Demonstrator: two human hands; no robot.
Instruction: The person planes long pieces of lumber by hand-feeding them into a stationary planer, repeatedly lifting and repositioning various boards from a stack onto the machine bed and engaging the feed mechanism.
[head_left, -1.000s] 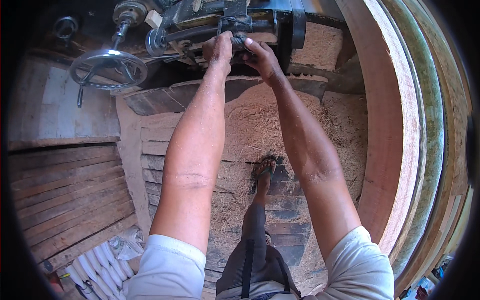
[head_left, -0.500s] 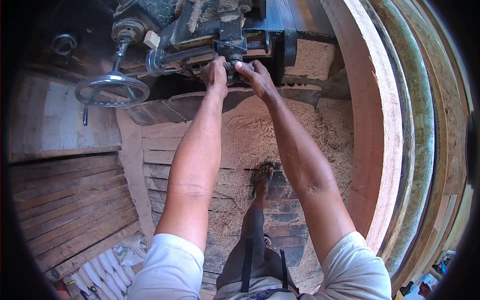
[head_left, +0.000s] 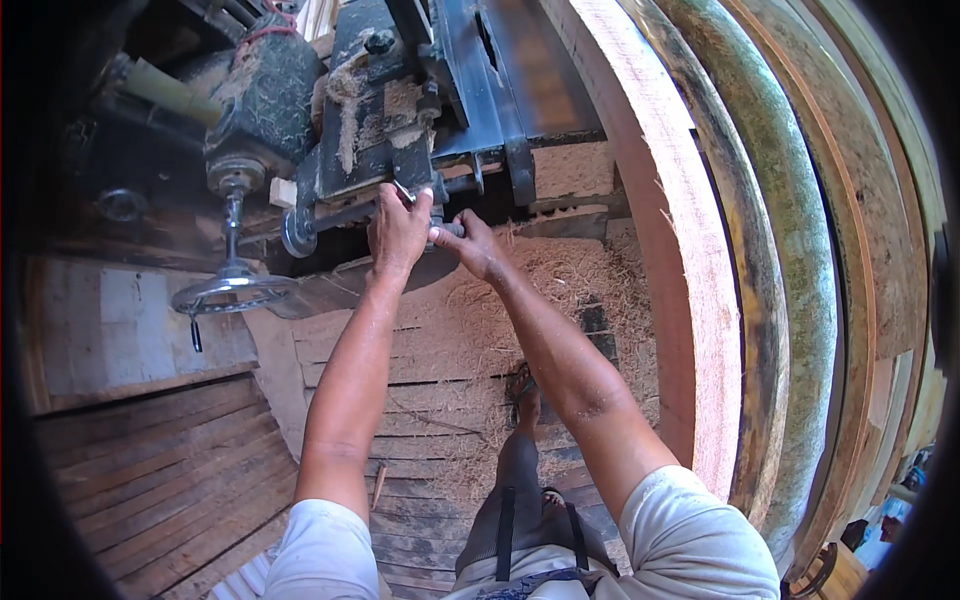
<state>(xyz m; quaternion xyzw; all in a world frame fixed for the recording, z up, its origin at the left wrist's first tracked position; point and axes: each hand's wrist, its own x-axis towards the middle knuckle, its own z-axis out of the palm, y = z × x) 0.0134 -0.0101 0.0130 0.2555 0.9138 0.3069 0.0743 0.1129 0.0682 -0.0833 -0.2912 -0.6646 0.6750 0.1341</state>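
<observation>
Both my hands are at the front of a dark, sawdust-covered machine [head_left: 350,140]. My left hand [head_left: 398,228] has its fingers bent around a small metal part at the front of the sliding block, with a thin metal piece showing between the fingers. My right hand [head_left: 472,243] is closed on a dark cylindrical fitting [head_left: 450,229], thumb over it, just right of my left hand. A chrome handwheel [head_left: 215,290] on a shaft sits to the left, and a small pale wood block [head_left: 283,193] lies beside the machine.
Long timber planks [head_left: 690,370] run along the right. Sawdust covers the boarded floor [head_left: 440,340], where my sandalled feet stand. A panel [head_left: 130,330] and wooden slats [head_left: 180,460] are at the left. Part of a white sacking pile [head_left: 235,580] shows at lower left.
The view has tilted up, showing more of the machine, which sits lower in the picture. My left hand has shifted, its fingers now higher on the block. My right hand stays at the fitting.
</observation>
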